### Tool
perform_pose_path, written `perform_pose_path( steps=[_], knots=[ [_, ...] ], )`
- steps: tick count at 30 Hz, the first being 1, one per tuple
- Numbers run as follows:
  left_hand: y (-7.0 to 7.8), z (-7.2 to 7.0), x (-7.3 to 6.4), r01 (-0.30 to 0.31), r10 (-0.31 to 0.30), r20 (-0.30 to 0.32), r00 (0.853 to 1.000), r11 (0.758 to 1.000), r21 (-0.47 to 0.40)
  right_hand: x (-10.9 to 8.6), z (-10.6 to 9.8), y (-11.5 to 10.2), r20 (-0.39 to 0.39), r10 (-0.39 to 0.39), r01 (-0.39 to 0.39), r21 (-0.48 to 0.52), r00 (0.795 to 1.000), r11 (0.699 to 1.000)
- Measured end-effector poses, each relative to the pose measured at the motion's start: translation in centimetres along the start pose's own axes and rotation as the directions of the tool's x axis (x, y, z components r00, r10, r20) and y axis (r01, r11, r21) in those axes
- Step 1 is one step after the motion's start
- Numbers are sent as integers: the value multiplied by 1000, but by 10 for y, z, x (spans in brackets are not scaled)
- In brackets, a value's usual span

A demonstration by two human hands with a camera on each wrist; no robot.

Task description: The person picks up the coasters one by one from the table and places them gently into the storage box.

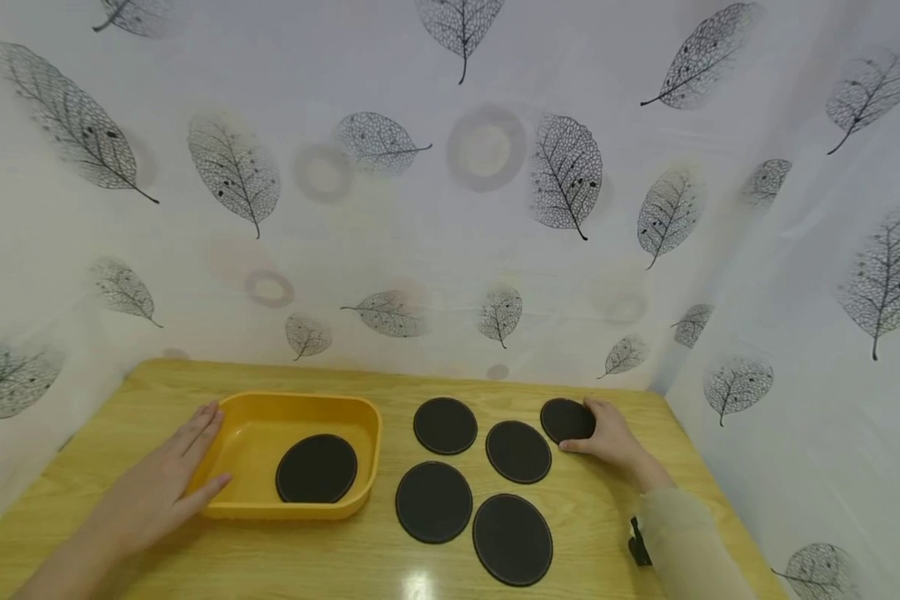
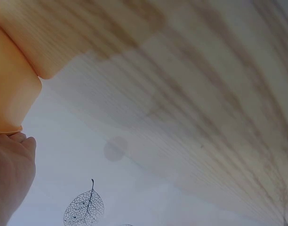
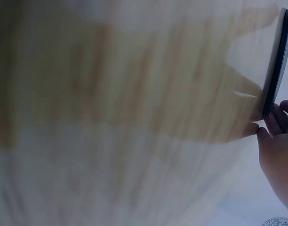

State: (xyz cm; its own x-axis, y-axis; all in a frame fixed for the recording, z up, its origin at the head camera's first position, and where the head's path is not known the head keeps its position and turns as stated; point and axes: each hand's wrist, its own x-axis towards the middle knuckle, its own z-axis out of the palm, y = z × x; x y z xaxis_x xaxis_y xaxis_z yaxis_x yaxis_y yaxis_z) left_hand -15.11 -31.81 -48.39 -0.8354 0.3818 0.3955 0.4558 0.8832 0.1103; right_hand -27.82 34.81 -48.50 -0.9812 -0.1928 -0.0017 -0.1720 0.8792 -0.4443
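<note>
My left hand lies along the left side of a yellow plastic tray, fingers straight and thumb over its rim. A round black coaster with a stitched edge leans inside the tray. At the far right, my right hand grips another black coaster by its edge, thumb at the near side and fingers at the far side. The right wrist view shows this held coaster edge-on, close over the glossy tabletop. In the left wrist view, the fingertips touch the tray's side.
Between tray and right hand lie several black coasters, among them a back one and a front one. A small black object sits beside the right sleeve. A leaf-print curtain borders the wooden table.
</note>
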Motion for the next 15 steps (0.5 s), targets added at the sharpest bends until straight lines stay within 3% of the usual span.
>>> perform_pose_path(
  steps=[15],
  knots=[
    [-1, 1, 1, 13, -13, 7, 1000, 1000, -4, 2, 4, -4, -2, 5, -6, -40, 1000, 999]
  ],
)
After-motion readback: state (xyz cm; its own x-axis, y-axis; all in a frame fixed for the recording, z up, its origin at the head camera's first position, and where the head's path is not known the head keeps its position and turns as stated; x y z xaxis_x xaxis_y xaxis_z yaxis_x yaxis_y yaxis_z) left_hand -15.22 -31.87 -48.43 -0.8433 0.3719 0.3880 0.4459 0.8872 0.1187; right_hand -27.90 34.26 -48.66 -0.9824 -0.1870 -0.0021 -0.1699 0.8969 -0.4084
